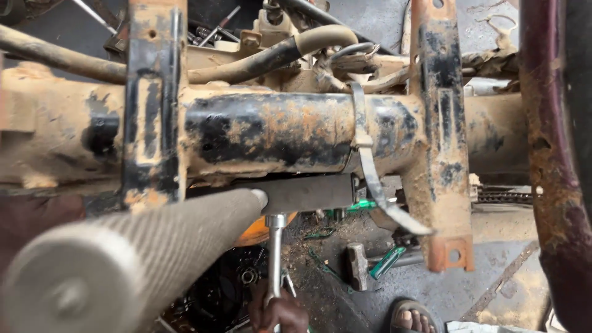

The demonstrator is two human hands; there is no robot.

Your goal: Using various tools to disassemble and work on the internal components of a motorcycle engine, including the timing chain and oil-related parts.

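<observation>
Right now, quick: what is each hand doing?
Left hand: not in view.
Right hand: closed around the socket wrench shaft.

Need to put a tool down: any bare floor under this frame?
Bare concrete floor shows right of the hammer, below the right rusty bracket, toward the sandalled foot. It is crowded lower left: the knurled bar, dark parts, and a hand on the socket wrench.
</observation>
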